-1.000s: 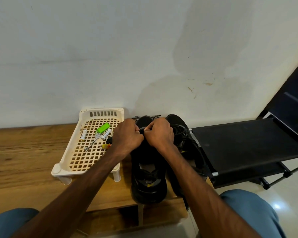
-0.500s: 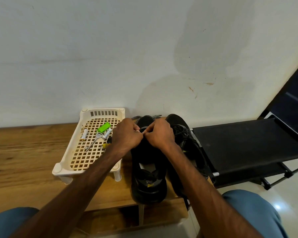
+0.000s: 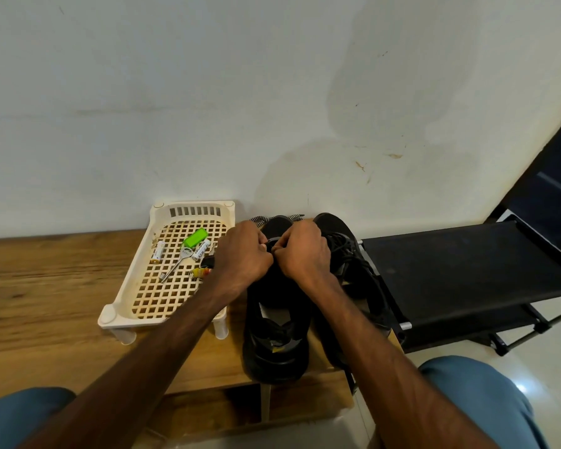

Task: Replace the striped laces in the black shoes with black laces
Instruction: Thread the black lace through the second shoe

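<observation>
Where hands (image 3: 245, 254) meet, shoe (image 3: 277, 322) toe-to-wall.

Both hands, left (image 3: 243, 251) and right (image 3: 304, 251), pinching black lace (image 3: 270, 242) over left shoe (image 3: 276, 335).

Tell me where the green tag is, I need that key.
The green tag lies in the cream basket, far end, left of the left hand.
</observation>
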Available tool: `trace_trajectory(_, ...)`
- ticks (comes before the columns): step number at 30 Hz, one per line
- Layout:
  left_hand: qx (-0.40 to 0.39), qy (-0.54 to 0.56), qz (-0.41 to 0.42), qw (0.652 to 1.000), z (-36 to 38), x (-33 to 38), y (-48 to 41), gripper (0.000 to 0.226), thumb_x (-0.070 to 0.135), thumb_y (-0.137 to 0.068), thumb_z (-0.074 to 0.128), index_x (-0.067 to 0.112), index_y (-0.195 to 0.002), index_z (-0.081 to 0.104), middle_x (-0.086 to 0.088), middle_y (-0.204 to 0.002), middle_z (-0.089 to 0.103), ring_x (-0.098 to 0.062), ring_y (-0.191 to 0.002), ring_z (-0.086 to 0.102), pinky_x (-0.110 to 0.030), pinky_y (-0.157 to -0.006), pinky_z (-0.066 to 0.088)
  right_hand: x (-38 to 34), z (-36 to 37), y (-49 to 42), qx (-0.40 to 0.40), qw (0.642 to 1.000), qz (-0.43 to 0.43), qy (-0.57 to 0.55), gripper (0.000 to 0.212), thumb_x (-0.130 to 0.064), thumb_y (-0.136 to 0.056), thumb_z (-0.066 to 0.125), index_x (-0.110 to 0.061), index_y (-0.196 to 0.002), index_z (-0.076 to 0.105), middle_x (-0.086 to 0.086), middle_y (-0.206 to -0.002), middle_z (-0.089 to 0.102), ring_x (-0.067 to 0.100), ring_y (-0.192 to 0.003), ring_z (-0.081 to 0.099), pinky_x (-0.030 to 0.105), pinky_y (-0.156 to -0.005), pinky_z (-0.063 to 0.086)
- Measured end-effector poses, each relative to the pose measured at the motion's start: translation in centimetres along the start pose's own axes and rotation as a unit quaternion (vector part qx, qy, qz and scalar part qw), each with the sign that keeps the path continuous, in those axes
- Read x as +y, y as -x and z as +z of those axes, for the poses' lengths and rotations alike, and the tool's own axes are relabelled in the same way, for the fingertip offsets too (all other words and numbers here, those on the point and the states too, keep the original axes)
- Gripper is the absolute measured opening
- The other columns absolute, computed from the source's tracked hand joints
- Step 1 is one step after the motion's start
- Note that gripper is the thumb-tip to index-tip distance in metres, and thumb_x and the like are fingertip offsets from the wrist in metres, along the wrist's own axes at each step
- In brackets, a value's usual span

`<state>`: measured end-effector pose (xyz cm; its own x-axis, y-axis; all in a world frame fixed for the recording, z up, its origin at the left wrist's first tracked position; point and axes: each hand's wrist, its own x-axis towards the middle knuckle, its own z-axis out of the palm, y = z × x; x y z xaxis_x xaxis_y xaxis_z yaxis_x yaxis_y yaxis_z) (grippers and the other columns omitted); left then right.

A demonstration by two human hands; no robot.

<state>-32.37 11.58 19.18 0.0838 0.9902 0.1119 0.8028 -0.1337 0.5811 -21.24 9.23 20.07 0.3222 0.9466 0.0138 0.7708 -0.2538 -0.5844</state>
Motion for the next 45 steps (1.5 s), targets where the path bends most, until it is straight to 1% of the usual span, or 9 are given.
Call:
trace_trajectory(11, -0.028, -0.009, 0.047, 0.998, -0.6, -0.3, 0.0, 0.017, 0.012, -0.085, 0.072, 0.014, -0.101, 0.078, -0.002, -0.096, 0.075, -0.017, -0.089, 0.07, -0.034, -0.085, 0.057, -0.1, -0.5, -0.8, -0.024, 0.998, -0.052, 0.041, 0.011, -0.015, -0.09, 0.072, -0.014, -0.099, 0.079, 0.01, -0.11, 0.071, 0.031, -0.097, 0.07, 0.034, -0.079, 0.054)
trace_trajectory(15, -0.017, 0.04, 0.033, 0.999, -0.7, -1.0, -0.6, 0.013, 0.022, -0.093, 0.068, 0.017, -0.093, 0.08, 0.0, -0.083, 0.076, -0.013, -0.073, 0.07, -0.027, -0.071, 0.056, 0.4, -0.9, -1.2, -0.065, 0.997, -0.048, -0.004, 0.008, -0.019, -0.09, 0.075, -0.02, -0.092, 0.083, 0.002, -0.098, 0.078, 0.024, -0.093, 0.072, 0.028, -0.078, 0.052)
trace_trajectory(19, -0.042, 0.131, -0.017, 0.99, -0.7, -2.0, -1.2, 0.013, 0.011, -0.097, 0.065, 0.012, -0.098, 0.078, -0.002, -0.076, 0.075, -0.013, -0.056, 0.071, -0.027, -0.053, 0.06, 0.4, -1.1, -1.3, -0.102, 0.994, -0.044, 0.007, 0.016, -0.012, -0.087, 0.072, -0.023, -0.094, 0.082, -0.004, -0.105, 0.078, 0.021, -0.1, 0.071, 0.031, -0.087, 0.054)
trace_trajectory(23, -0.045, 0.135, 0.009, 0.99, -0.5, -2.2, -1.2, 0.014, 0.003, -0.09, 0.073, 0.012, -0.099, 0.079, 0.003, -0.071, 0.072, -0.002, -0.052, 0.068, -0.016, -0.044, 0.051, 0.2, -0.7, -0.8, -0.054, 0.998, -0.027, 0.006, 0.018, -0.012, -0.086, 0.075, -0.025, -0.096, 0.082, -0.001, -0.104, 0.078, 0.025, -0.098, 0.072, 0.027, -0.076, 0.047)
trace_trajectory(31, -0.048, 0.14, 0.053, 0.988, -0.7, -2.3, -1.2, 0.014, 0.01, -0.09, 0.075, 0.015, -0.103, 0.08, 0.014, -0.065, 0.067, 0.0, -0.048, 0.066, -0.011, -0.043, 0.046, -0.7, 0.1, -0.3, 0.028, 0.999, -0.007, 0.034, 0.018, -0.007, -0.087, 0.076, -0.022, -0.096, 0.081, 0.007, -0.104, 0.076, 0.027, -0.099, 0.072, 0.037, -0.086, 0.058)
trace_trajectory(35, -0.004, 0.155, 0.067, 0.986, -0.2, -2.7, -1.2, 0.006, 0.013, -0.088, 0.077, 0.018, -0.089, 0.081, 0.011, -0.065, 0.071, -0.005, -0.049, 0.067, -0.015, -0.047, 0.051, -0.6, 0.5, -0.6, 0.025, 1.0, -0.003, 0.017, 0.016, -0.007, -0.087, 0.076, -0.022, -0.091, 0.08, 0.005, -0.101, 0.076, 0.027, -0.098, 0.072, 0.035, -0.083, 0.057)
trace_trajectory(41, -0.02, 0.136, 0.033, 0.99, 0.2, -2.5, -1.8, 0.01, 0.012, -0.097, 0.059, 0.016, -0.093, 0.068, 0.0, -0.092, 0.072, -0.009, -0.081, 0.066, -0.034, -0.083, 0.057, -0.1, 0.5, -0.9, 0.015, 1.0, -0.002, 0.005, 0.019, -0.008, -0.086, 0.076, -0.027, -0.081, 0.074, -0.007, -0.083, 0.068, 0.021, -0.088, 0.069, 0.03, -0.076, 0.05)
trace_trajectory(43, -0.003, 0.264, -0.007, 0.965, -1.4, -2.2, -2.7, 0.015, 0.012, -0.103, 0.051, 0.009, -0.101, 0.065, -0.007, -0.101, 0.075, -0.02, -0.093, 0.072, -0.04, -0.089, 0.059, 0.3, 0.4, -1.2, 0.014, 1.0, 0.004, -0.009, 0.023, -0.008, -0.085, 0.076, -0.029, -0.077, 0.071, -0.015, -0.07, 0.053, 0.013, -0.073, 0.058, 0.026, -0.072, 0.044)
trace_trajectory(45, -0.002, 0.532, -0.052, 0.845, -4.3, -2.2, -3.7, 0.016, 0.008, -0.104, 0.042, 0.009, -0.1, 0.057, -0.01, -0.098, 0.077, -0.022, -0.093, 0.075, -0.041, -0.087, 0.061, 0.6, 0.3, -1.2, 0.01, 1.0, 0.004, -0.018, 0.025, -0.01, -0.084, 0.078, -0.03, -0.074, 0.068, -0.017, -0.068, 0.05, 0.006, -0.062, 0.048, 0.025, -0.069, 0.04)
